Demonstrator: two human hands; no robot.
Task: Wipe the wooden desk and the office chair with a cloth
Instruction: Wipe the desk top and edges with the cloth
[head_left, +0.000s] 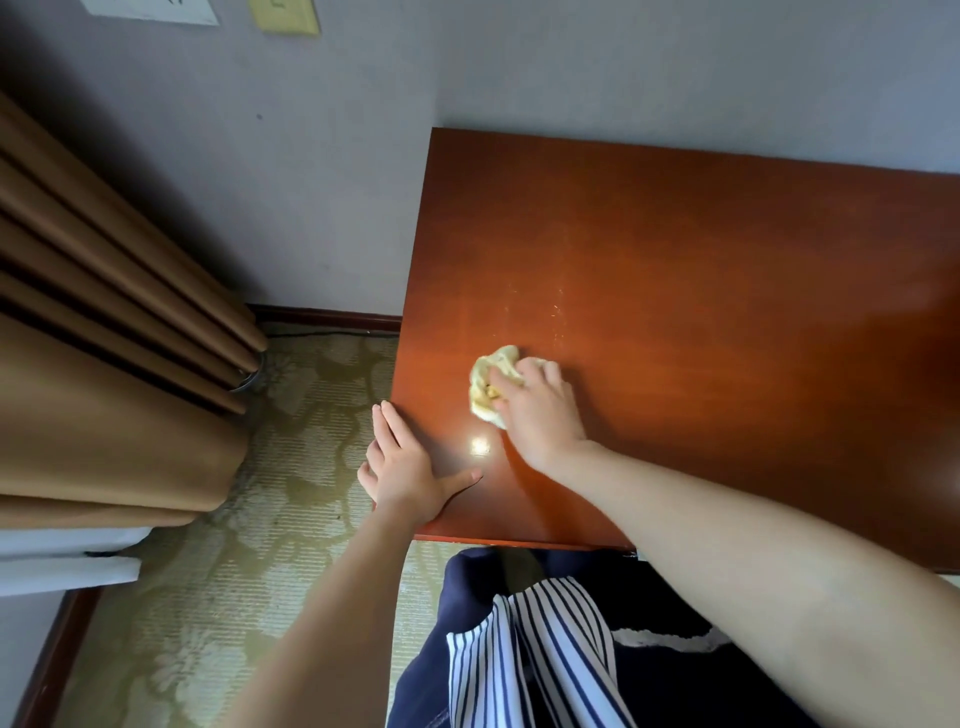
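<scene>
R hand (543, 410) curled round bunched yellow cloth (491, 387), pressing it onto worktop (701, 260) near worktop's front-left corner, prob. for palm weight while scrubbing. L hand (402, 467) flat, fingers straight, holding nothing, on worktop's left edge, likely bracing for reach. Faint streaks (556, 312) just beyond cloth, toward worktop's back: prob. next patch.

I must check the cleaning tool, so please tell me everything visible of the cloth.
The cloth is pale yellow soft fabric, crumpled into a loose ball. It lies on the wooden desk, near its left edge. The right hand grips it from above, fingers curled over it, hiding its right side. The left hand does not touch it.
</scene>
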